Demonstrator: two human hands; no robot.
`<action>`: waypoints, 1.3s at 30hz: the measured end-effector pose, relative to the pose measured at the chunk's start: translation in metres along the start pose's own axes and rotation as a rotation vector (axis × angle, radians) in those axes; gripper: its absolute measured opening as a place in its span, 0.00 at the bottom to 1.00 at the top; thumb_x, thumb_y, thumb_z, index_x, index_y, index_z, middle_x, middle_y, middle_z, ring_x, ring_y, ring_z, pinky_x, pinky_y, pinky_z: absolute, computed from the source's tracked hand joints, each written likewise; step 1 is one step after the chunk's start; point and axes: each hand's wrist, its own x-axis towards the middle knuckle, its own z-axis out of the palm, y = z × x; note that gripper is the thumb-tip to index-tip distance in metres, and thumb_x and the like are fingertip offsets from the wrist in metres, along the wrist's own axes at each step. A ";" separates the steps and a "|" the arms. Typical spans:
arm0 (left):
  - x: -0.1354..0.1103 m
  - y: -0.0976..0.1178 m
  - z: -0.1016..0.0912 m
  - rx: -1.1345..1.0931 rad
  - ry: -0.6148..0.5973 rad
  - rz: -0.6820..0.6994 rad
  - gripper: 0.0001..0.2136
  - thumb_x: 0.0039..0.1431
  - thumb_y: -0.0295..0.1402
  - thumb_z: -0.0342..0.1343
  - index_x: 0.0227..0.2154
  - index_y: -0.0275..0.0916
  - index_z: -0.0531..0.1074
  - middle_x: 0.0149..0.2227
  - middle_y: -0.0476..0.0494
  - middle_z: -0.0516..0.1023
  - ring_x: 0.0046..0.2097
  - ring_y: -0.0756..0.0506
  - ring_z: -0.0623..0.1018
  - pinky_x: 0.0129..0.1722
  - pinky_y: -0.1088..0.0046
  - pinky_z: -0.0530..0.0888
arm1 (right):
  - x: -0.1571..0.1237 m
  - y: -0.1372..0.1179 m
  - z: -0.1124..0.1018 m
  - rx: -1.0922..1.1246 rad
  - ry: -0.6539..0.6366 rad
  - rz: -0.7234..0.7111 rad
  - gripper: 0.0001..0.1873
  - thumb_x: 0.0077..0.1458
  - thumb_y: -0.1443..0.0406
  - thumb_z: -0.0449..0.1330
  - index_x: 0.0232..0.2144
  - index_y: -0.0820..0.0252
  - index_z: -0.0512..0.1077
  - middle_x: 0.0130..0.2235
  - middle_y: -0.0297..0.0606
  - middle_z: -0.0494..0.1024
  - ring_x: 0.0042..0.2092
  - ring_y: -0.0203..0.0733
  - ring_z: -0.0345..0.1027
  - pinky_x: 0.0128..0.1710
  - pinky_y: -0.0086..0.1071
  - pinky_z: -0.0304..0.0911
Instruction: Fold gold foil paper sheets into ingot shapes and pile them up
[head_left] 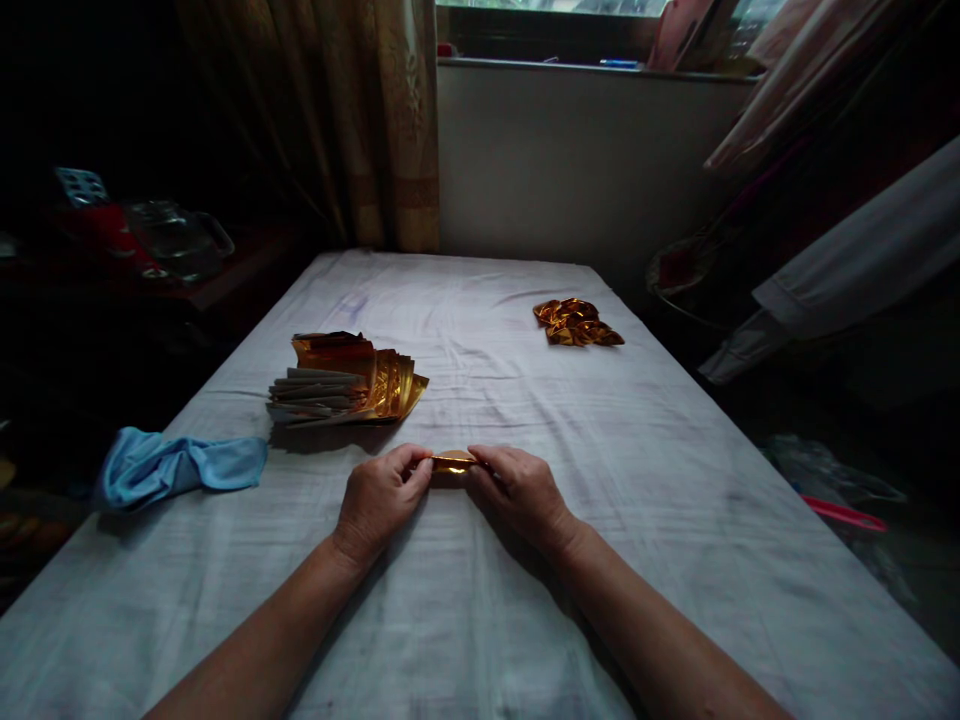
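A narrow folded piece of gold foil paper spans the gap between my hands, low over the white cloth. My left hand pinches its left end between thumb and fingers. At the other end, my right hand is closed on the paper in the same way. Beyond my left hand lies a fanned stack of gold foil sheets, with grey edges towards the left. Several folded gold foil pieces lie in a small heap at the far right of the table.
A white cloth covers the table. A blue cloth lies crumpled near the left edge. To the left, a glass jug stands on a dark side table. Clothes hang at the right, and a curtain hangs behind.
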 end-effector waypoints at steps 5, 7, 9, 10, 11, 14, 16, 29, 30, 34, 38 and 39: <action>-0.001 -0.001 0.002 -0.012 -0.004 0.008 0.11 0.62 0.38 0.53 0.36 0.43 0.80 0.34 0.49 0.85 0.33 0.45 0.83 0.33 0.73 0.73 | 0.002 -0.001 0.000 -0.016 -0.011 0.163 0.12 0.58 0.68 0.58 0.43 0.58 0.78 0.40 0.40 0.83 0.39 0.43 0.77 0.41 0.32 0.69; -0.001 -0.002 0.002 -0.014 -0.005 0.012 0.10 0.62 0.38 0.53 0.37 0.43 0.79 0.34 0.49 0.85 0.34 0.45 0.83 0.33 0.74 0.73 | 0.003 -0.004 -0.002 -0.084 -0.052 0.203 0.09 0.59 0.66 0.58 0.38 0.56 0.79 0.36 0.38 0.82 0.37 0.42 0.76 0.37 0.32 0.67; 0.000 -0.002 0.002 0.017 -0.008 0.029 0.10 0.62 0.38 0.53 0.37 0.42 0.78 0.33 0.49 0.84 0.32 0.46 0.82 0.32 0.74 0.72 | 0.004 -0.006 -0.005 -0.134 -0.086 0.211 0.09 0.61 0.65 0.57 0.33 0.55 0.78 0.32 0.37 0.80 0.35 0.41 0.74 0.35 0.31 0.64; 0.001 -0.002 0.001 0.044 -0.011 0.049 0.10 0.62 0.38 0.53 0.37 0.42 0.77 0.32 0.49 0.83 0.31 0.47 0.81 0.32 0.74 0.72 | 0.005 -0.007 -0.006 -0.145 -0.092 0.212 0.10 0.61 0.65 0.57 0.32 0.55 0.78 0.32 0.37 0.80 0.35 0.41 0.74 0.34 0.30 0.63; 0.002 -0.001 0.001 0.075 -0.014 0.075 0.10 0.63 0.37 0.52 0.36 0.41 0.77 0.32 0.49 0.83 0.31 0.47 0.81 0.32 0.74 0.71 | 0.005 -0.008 -0.007 -0.151 -0.094 0.215 0.10 0.61 0.65 0.57 0.31 0.55 0.78 0.31 0.36 0.79 0.34 0.40 0.73 0.34 0.30 0.62; 0.003 0.000 -0.001 0.180 -0.025 0.155 0.12 0.66 0.36 0.48 0.32 0.40 0.75 0.32 0.47 0.81 0.34 0.46 0.80 0.33 0.74 0.70 | 0.006 -0.011 -0.008 -0.158 -0.116 0.240 0.12 0.62 0.65 0.56 0.30 0.56 0.78 0.31 0.36 0.78 0.34 0.38 0.72 0.34 0.29 0.59; 0.003 0.001 -0.001 0.247 -0.035 0.175 0.14 0.68 0.36 0.47 0.31 0.39 0.74 0.32 0.46 0.80 0.34 0.45 0.80 0.33 0.73 0.69 | 0.007 -0.013 -0.008 -0.155 -0.138 0.267 0.14 0.63 0.65 0.55 0.29 0.56 0.78 0.30 0.36 0.78 0.34 0.38 0.71 0.34 0.28 0.58; 0.003 0.002 0.006 0.350 -0.085 0.122 0.15 0.70 0.35 0.45 0.29 0.39 0.71 0.30 0.46 0.77 0.33 0.46 0.77 0.32 0.72 0.65 | 0.009 -0.015 -0.005 -0.139 -0.110 0.292 0.16 0.61 0.65 0.55 0.23 0.57 0.74 0.28 0.35 0.77 0.31 0.36 0.70 0.33 0.27 0.55; 0.003 0.002 0.006 0.349 -0.083 0.122 0.15 0.70 0.35 0.45 0.29 0.39 0.71 0.30 0.46 0.77 0.33 0.46 0.76 0.32 0.72 0.65 | 0.009 -0.015 -0.004 -0.145 -0.110 0.289 0.16 0.61 0.65 0.55 0.23 0.57 0.74 0.28 0.36 0.77 0.31 0.36 0.70 0.33 0.28 0.55; 0.002 0.000 0.008 0.362 -0.076 0.136 0.14 0.70 0.34 0.45 0.29 0.39 0.70 0.31 0.45 0.77 0.33 0.45 0.77 0.32 0.72 0.65 | 0.009 -0.017 -0.003 -0.163 -0.111 0.270 0.16 0.61 0.66 0.55 0.23 0.58 0.74 0.27 0.36 0.76 0.31 0.36 0.69 0.33 0.28 0.54; 0.002 -0.002 0.011 0.370 -0.059 0.164 0.14 0.70 0.32 0.44 0.29 0.39 0.70 0.30 0.45 0.76 0.34 0.45 0.77 0.32 0.71 0.67 | 0.009 -0.017 -0.002 -0.166 -0.127 0.252 0.16 0.61 0.66 0.55 0.22 0.58 0.73 0.27 0.35 0.76 0.30 0.35 0.68 0.32 0.28 0.54; 0.002 -0.003 0.012 0.370 -0.054 0.168 0.14 0.70 0.32 0.44 0.29 0.39 0.70 0.30 0.45 0.76 0.34 0.45 0.77 0.32 0.71 0.67 | 0.009 -0.018 -0.002 -0.167 -0.133 0.249 0.16 0.61 0.66 0.54 0.22 0.58 0.72 0.27 0.35 0.75 0.29 0.35 0.67 0.32 0.28 0.53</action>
